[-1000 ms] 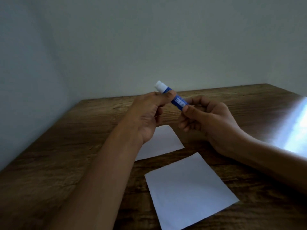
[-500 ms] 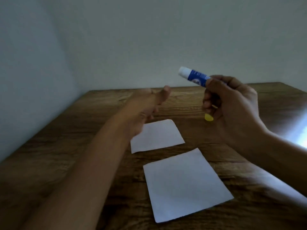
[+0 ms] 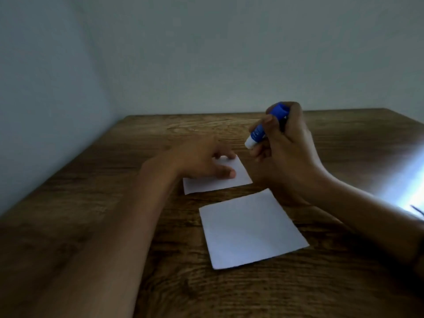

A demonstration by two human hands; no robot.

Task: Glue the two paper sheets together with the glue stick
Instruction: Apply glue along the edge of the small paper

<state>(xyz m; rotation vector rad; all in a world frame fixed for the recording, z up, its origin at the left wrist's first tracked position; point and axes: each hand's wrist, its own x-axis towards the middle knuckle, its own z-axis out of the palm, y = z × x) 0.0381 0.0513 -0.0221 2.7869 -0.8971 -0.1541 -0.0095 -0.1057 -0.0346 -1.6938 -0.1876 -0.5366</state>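
- Blue plastic glue stick [image 3: 263,128] with white tip: held in the air by the right hand [image 3: 284,157], fingers and thumb curled round the barrel. Stick is tilted, white tip pointing down and left, blue end up at the top of the fist.
- Tip hangs above the far right corner of the far white square paper sheet [image 3: 238,177]; not touching it.
- Far sheet lies flat on the brown wood-grain table [image 3: 114,203]. Left hand [image 3: 202,160] rests on its left part, fingers spread and fairly straight, fingertips down on the paper, gripping nothing. Hand is motion-blurred, so exact finger contact is hard to read.
- Near white square paper sheet [image 3: 250,230]: flat on the table, just in front of the far sheet, apart from it with a strip of bare wood between. No hand on it. Rotated slightly against the table edge.
- Right forearm passes to the right of the near sheet; left forearm passes to its left.
- Pale plain wall [image 3: 206,53] behind the table, meeting it along the far edge and on the left side.
- Bright glare patch [image 3: 403,180] on the table right of the right hand.
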